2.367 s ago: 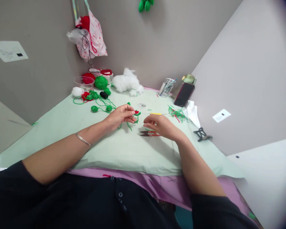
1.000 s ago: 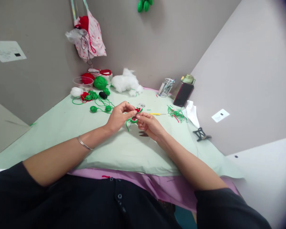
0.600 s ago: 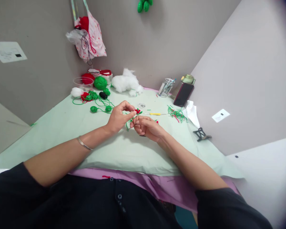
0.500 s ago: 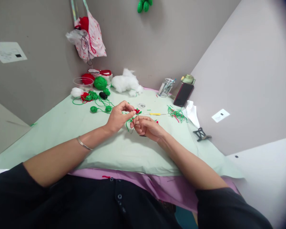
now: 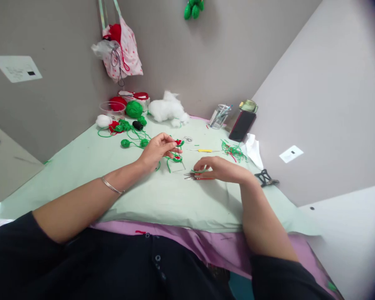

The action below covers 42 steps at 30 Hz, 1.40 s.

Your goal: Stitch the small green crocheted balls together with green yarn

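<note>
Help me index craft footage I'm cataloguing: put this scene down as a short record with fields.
Left hand: pinches a red-and-green yarn piece
Right hand: at the red-handled snips; firmness of grip unclear
Beyond the hands: yellow-handled tool, lying flat
Right side: red and green yarn scraps
Back of table: white stuffing; clear cup; phone, tilted before a bottle
Wall: spotted bag, hanging
</note>
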Tool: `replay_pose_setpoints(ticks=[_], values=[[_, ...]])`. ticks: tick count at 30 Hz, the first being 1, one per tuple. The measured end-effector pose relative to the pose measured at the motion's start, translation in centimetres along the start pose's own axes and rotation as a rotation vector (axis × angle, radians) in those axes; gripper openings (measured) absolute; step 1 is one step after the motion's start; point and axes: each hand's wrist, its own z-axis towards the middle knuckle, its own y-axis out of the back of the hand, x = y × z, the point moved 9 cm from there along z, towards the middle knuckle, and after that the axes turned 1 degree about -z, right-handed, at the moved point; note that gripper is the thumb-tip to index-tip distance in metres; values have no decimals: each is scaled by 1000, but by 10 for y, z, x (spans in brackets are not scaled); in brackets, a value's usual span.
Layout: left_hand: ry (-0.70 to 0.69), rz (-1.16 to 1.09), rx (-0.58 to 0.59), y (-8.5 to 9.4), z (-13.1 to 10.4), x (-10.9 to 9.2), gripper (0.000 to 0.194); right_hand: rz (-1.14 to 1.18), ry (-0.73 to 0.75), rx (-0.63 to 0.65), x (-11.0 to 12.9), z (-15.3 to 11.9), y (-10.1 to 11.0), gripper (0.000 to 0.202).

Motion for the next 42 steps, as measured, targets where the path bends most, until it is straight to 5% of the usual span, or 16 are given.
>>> replay_pose_setpoints(ticks=[4, 9, 18, 24, 29, 34, 42], values=[[7, -16, 2, -1, 0, -1, 16, -144, -89, 28, -11, 0, -4, 26], [12, 8, -1, 0, 0, -1, 16, -127, -39, 48, 3, 4, -9, 11], [74, 40, 44, -5, 0, 8, 12, 434, 129, -328, 23, 0, 23, 37], [71, 47, 27, -4, -1, 8, 12, 279, 116, -532, 31, 1, 26, 38], [70, 53, 16, -1, -2, 6, 13, -87, 145, -728, 36, -6, 32, 24], [56, 51, 30, -1, -1, 7, 11, -322, 118, -722, 34, -2, 24, 22], [72, 52, 46, -5, -2, 9, 11, -354, 86, -734, 32, 2, 22, 28]])
